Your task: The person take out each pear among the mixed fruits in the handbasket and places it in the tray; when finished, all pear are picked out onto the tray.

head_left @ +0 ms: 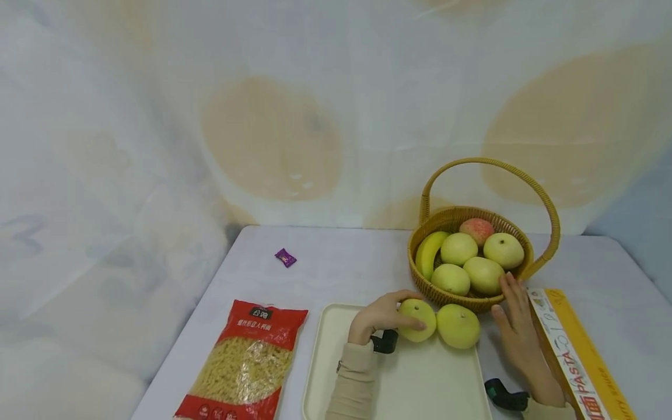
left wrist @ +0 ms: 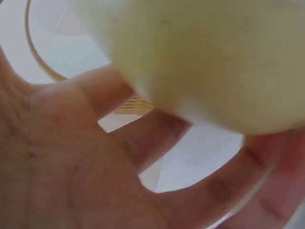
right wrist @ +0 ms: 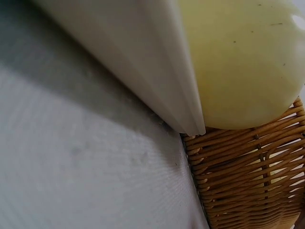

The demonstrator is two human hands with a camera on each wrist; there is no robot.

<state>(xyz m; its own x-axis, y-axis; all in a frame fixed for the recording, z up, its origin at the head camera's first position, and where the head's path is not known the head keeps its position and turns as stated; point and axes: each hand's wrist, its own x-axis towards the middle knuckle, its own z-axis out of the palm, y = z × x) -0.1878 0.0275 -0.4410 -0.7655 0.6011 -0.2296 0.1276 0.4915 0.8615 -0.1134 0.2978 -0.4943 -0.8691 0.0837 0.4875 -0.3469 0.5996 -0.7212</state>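
Note:
My left hand [head_left: 382, 316] grips a yellow-green apple [head_left: 416, 319], thumb and fingers around its sides, at the far end of a cream tray [head_left: 415, 385]. In the left wrist view that apple [left wrist: 205, 62] fills the upper part, with the fingers [left wrist: 205, 200] curved beneath it. A second yellow-green apple [head_left: 458, 326] lies beside it on the tray's far edge. To the right, my right hand [head_left: 520, 332] has its fingers extended by the front right rim of a wicker basket [head_left: 451, 298]; whether they touch it, I cannot tell. The right wrist view does not show the fingers.
Inside the basket are a banana [head_left: 429, 254], a reddish peach [head_left: 476, 231] and several yellow-green apples [head_left: 484, 275]. A red pasta bag [head_left: 247, 361] lies left of the tray, a purple wrapped candy [head_left: 286, 258] farther back. A long pasta box [head_left: 580, 356] lies at right.

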